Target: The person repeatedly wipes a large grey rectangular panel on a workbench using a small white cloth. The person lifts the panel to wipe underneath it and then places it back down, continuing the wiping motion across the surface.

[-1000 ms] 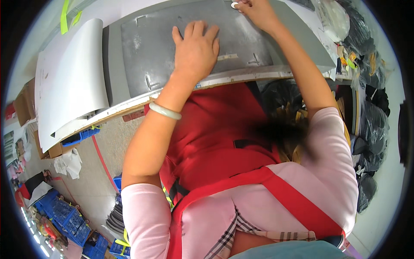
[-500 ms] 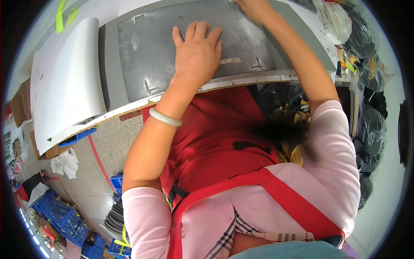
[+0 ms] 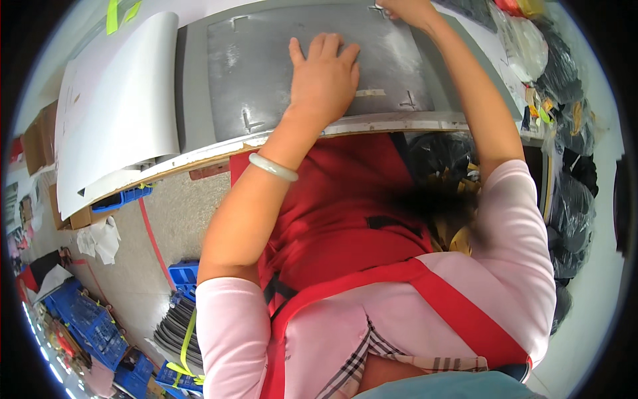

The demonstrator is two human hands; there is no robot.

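Note:
My left hand (image 3: 323,81) lies palm down on a dark grey sheet (image 3: 256,76), fingers stretched out and spread. The sheet has whitish scuffs, L-shaped and cross-shaped cut marks near its corners, and a strip of tan tape (image 3: 370,93). At the far right corner mark is my right hand (image 3: 409,10), its fingers closed together near the top of the picture. A small pale tip shows at those fingers, but what they hold is too small to name. Beneath the sheet is a larger grey board (image 3: 193,93) on the worktable.
Curled white sheets (image 3: 119,100) overhang the table's left side. Plastic-wrapped black bundles (image 3: 571,199) stand along the right. At lower left are blue crates (image 3: 93,326) and a stack of dark sheets (image 3: 178,330) with a yellow-green strap. The table's worn front edge (image 3: 372,125) runs before me.
The whole view has shifted, so the table and hands appear farther right and slightly lower. My left hand keeps its place on the sheet, and my right hand stays at the far corner mark.

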